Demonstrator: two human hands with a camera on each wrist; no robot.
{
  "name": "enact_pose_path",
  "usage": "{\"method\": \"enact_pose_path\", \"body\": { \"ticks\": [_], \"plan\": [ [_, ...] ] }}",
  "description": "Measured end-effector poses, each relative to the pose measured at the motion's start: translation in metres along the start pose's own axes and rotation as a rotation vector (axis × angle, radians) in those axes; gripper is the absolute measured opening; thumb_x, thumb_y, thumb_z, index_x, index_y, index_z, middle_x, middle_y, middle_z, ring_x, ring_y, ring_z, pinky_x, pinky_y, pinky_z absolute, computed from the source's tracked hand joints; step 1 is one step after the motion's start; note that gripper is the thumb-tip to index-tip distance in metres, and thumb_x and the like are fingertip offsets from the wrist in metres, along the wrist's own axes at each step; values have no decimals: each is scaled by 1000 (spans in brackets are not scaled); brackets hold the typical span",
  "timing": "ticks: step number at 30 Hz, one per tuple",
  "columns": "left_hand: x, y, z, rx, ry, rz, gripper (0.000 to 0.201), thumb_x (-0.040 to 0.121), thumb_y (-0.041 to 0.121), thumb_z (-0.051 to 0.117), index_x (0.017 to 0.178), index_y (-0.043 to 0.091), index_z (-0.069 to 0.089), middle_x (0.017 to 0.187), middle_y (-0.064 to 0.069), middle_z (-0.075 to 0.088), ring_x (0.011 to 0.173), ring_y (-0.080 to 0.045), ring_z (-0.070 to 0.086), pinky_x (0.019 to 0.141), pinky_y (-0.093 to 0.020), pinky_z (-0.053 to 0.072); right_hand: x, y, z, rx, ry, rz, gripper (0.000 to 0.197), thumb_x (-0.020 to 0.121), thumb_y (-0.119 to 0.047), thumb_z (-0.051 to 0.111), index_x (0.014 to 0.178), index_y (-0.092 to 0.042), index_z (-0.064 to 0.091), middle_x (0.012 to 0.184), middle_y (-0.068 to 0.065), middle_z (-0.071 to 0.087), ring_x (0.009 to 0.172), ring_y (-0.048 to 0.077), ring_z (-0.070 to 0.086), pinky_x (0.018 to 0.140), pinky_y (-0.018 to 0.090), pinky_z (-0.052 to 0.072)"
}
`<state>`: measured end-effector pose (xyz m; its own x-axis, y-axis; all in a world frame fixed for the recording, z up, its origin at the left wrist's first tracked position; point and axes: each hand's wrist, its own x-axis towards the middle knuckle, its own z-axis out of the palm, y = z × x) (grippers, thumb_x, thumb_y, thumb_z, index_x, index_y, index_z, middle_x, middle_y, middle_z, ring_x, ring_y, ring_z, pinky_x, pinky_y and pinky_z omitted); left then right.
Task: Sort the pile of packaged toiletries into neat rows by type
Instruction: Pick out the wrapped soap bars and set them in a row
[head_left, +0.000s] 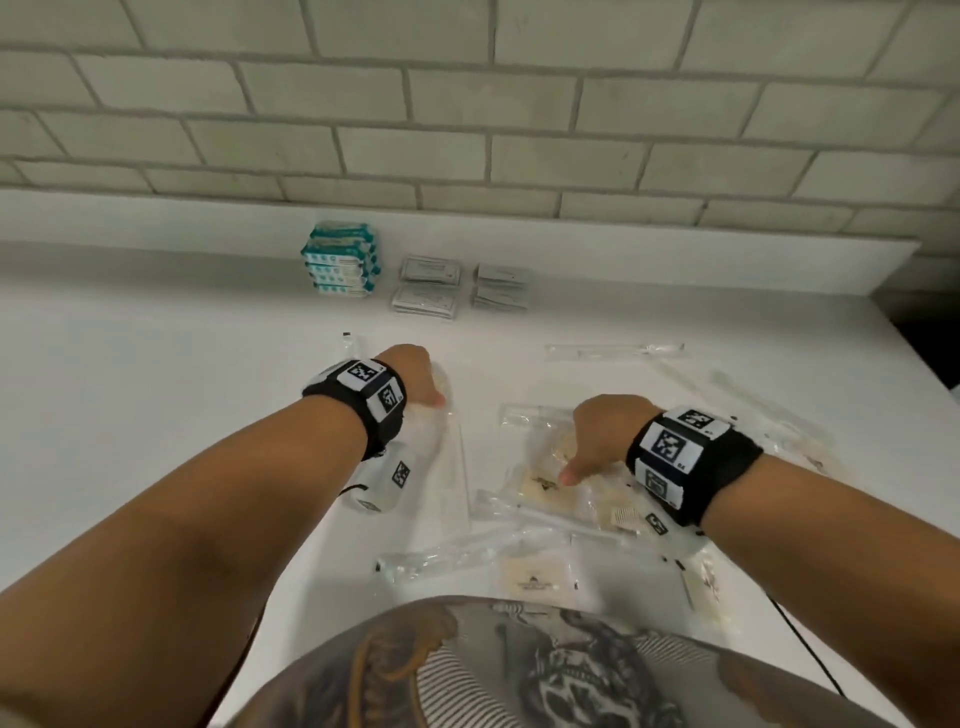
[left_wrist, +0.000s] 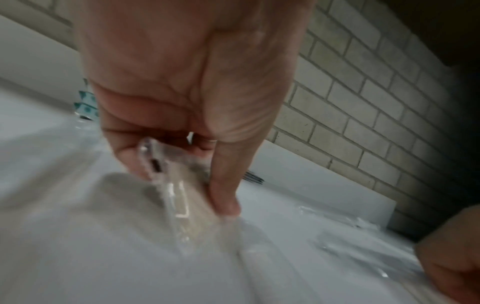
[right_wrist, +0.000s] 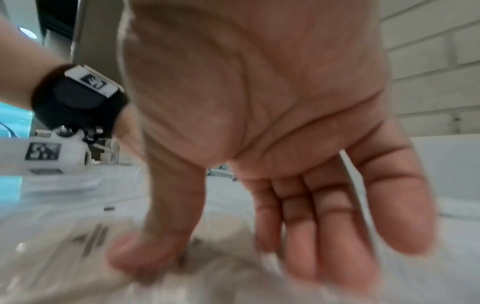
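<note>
My left hand (head_left: 423, 384) pinches the top of a clear plastic packet (head_left: 449, 457) whose lower part lies on the white counter (head_left: 156, 389). The left wrist view shows thumb and fingers of that hand (left_wrist: 179, 185) closed on the packet (left_wrist: 182, 222). My right hand (head_left: 587, 441) hovers over a loose pile of clear packets with beige contents (head_left: 540, 488). Its fingers (right_wrist: 324, 236) hang relaxed and apart, and only the thumb (right_wrist: 145, 255) touches a packet (right_wrist: 207, 283).
Against the brick wall stand a stack of teal packs (head_left: 340, 262), white sachets (head_left: 426, 288) and grey sachets (head_left: 501, 288) in a row. Long clear sleeves (head_left: 613, 351) lie at the right. More packets (head_left: 530, 571) sit near my body. The counter's right edge (head_left: 919, 364) drops off.
</note>
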<state>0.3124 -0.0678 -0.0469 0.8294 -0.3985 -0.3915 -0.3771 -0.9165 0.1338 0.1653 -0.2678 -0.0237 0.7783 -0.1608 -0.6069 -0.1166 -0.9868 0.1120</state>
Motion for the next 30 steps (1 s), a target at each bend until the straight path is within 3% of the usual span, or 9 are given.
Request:
{"method": "enact_pose_path", "body": {
  "ticks": [3, 6, 10, 12, 15, 19, 22, 26, 30],
  "plan": [
    [-18, -19, -8, -135, 78, 57, 35, 86, 40, 65, 103, 10, 58, 110, -6, 59, 111, -25, 54, 87, -30, 40, -2, -3, 5, 117, 36, -31, 51, 76, -48, 74, 106, -11, 54, 99, -1, 62, 86, 16, 59, 76, 28, 50],
    [-37, -50, -24, -214, 182, 58, 29, 85, 40, 65, 77, 18, 49, 90, -1, 54, 97, -26, 55, 76, -27, 34, -11, 4, 5, 258, 118, -90, 31, 82, -23, 69, 96, -15, 43, 88, -2, 53, 72, 14, 49, 58, 22, 38],
    [-59, -82, -33, -147, 184, -5, 29, 87, 44, 62, 91, 17, 54, 97, -1, 55, 89, -18, 49, 77, -26, 35, -20, 5, 8, 315, 162, -93, 19, 87, -21, 61, 85, -19, 42, 81, -4, 45, 67, 12, 40, 55, 22, 31],
    [-67, -83, -29, -102, 131, -8, 35, 89, 47, 59, 101, 15, 58, 98, -1, 55, 89, -17, 49, 79, -26, 37, -24, 0, 7, 359, 103, -84, 15, 85, -12, 59, 94, -16, 47, 84, -2, 50, 67, 13, 45, 56, 22, 38],
    [-81, -65, -17, -101, 47, 49, 33, 91, 47, 57, 90, 14, 55, 91, -1, 54, 85, -18, 51, 77, -27, 38, -31, -10, 10, 427, 0, -80, 42, 81, -7, 59, 120, -20, 49, 94, -1, 59, 77, 16, 58, 63, 26, 50],
    [-95, -32, 0, -147, -9, 193, 37, 90, 45, 60, 101, 10, 59, 97, -1, 58, 90, -17, 52, 76, -27, 36, -32, -31, 27, 327, 91, -78, 61, 76, -22, 70, 131, -18, 45, 110, -5, 60, 90, 14, 57, 74, 25, 49],
    [-106, -5, 10, -206, -33, 278, 32, 89, 45, 61, 92, 14, 54, 89, 2, 55, 83, -16, 51, 66, -25, 36, -29, -43, 33, 285, 133, -82, 67, 73, -18, 67, 136, -13, 43, 126, 3, 55, 104, 21, 56, 88, 31, 52],
    [-128, 30, 24, -212, -139, 364, 37, 87, 49, 62, 87, 13, 51, 76, 7, 47, 70, -12, 43, 60, -25, 32, -29, -39, 29, 300, 157, -102, 58, 79, -7, 60, 133, -11, 41, 123, 6, 55, 101, 22, 56, 83, 30, 52],
    [-149, 67, 48, -111, -276, 483, 43, 83, 52, 65, 88, 11, 54, 79, 1, 48, 67, -14, 41, 59, -28, 30, -32, -17, 24, 475, 289, -93, 58, 87, -17, 64, 137, -10, 36, 121, 9, 57, 92, 19, 51, 71, 27, 40]
  ]
}}
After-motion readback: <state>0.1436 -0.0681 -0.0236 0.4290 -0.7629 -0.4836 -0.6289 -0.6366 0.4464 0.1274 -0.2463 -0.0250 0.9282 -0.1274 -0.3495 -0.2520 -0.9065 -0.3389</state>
